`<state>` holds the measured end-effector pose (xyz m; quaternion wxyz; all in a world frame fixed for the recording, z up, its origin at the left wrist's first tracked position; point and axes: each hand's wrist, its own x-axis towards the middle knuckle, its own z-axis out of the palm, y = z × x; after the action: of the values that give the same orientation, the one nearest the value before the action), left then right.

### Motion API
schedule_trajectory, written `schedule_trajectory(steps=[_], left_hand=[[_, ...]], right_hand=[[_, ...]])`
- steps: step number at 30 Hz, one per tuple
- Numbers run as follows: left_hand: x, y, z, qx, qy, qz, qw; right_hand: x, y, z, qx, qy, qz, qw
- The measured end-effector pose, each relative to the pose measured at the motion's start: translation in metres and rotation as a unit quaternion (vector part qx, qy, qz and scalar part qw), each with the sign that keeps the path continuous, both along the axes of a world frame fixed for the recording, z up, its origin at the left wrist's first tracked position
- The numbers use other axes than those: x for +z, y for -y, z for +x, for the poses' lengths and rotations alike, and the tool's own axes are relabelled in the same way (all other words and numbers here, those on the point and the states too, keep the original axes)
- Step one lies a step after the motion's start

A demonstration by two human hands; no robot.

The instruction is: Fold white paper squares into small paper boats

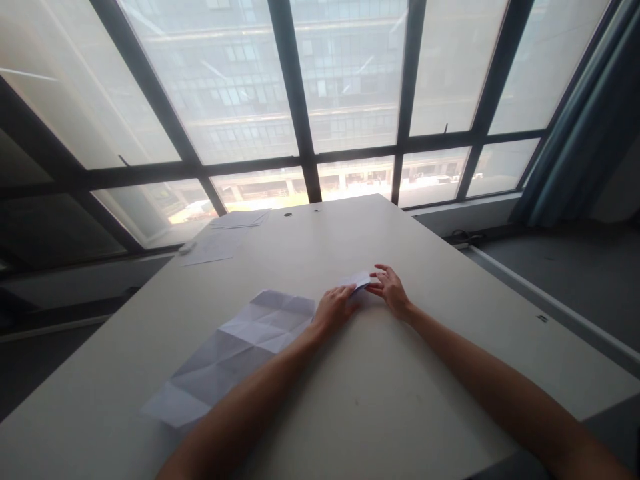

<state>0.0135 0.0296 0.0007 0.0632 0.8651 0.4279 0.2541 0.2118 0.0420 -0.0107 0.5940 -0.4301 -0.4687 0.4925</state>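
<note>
A small folded piece of white paper (358, 279) is at the middle of the white table. My left hand (336, 307) grips its left, near side, with the fingers over it and the thumb close to the tabletop. At the paper's right end is my right hand (392, 291), its fingers spread apart and the lower fingertips at the paper's edge. Whether those fingertips press on it I cannot tell. A larger white sheet (235, 347), marked by many creases, lies unfolded beside my left forearm, which covers part of it.
More white sheets (215, 243) lie at the table's far left corner, beside a small pale object (187, 248). Two small dark spots, one a round fitting (287, 215), mark the far end of the tabletop (330, 240). Windows stand beyond; a blue curtain (565, 127) hangs at the right.
</note>
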Motion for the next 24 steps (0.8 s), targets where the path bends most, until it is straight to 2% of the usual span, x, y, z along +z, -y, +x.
schedule_trajectory(steps=[2,4,7,9,11,14,16,18,20,22,24], left_hand=[[0.003,0.001,-0.001,0.026,0.031,-0.011,0.999],[0.005,0.001,-0.001,0.058,0.076,-0.027,0.995],[0.007,-0.001,0.001,0.078,0.191,-0.055,0.977],[0.006,-0.004,0.002,0.069,0.288,-0.082,0.952],[0.004,-0.007,0.004,0.055,0.381,-0.133,0.913],[-0.002,-0.012,0.005,0.036,0.471,-0.234,0.85],[-0.005,-0.014,0.005,0.028,0.481,-0.271,0.833],[-0.007,-0.015,0.005,0.025,0.449,-0.267,0.853],[-0.009,-0.014,0.004,0.027,0.368,-0.224,0.902],[-0.01,-0.011,0.002,0.031,0.256,-0.144,0.955],[-0.011,-0.008,0.0,0.037,0.147,-0.05,0.987]], right_hand=[[0.002,0.003,-0.002,0.025,-0.03,0.019,0.999],[0.002,0.005,-0.004,0.032,-0.019,0.041,0.998],[0.001,0.004,-0.004,-0.016,0.052,0.071,0.996],[0.0,0.003,-0.003,-0.056,0.099,0.08,0.99],[0.0,0.002,-0.003,-0.071,0.118,0.074,0.988],[0.0,0.003,-0.003,-0.015,0.093,0.047,0.994],[-0.002,0.004,-0.004,0.026,0.063,0.036,0.997],[-0.005,0.003,-0.004,0.029,0.051,0.031,0.998],[-0.009,0.001,-0.004,0.01,0.07,0.026,0.997],[-0.012,-0.001,-0.003,-0.004,0.11,0.03,0.993],[-0.014,-0.001,-0.003,-0.025,0.175,0.052,0.983]])
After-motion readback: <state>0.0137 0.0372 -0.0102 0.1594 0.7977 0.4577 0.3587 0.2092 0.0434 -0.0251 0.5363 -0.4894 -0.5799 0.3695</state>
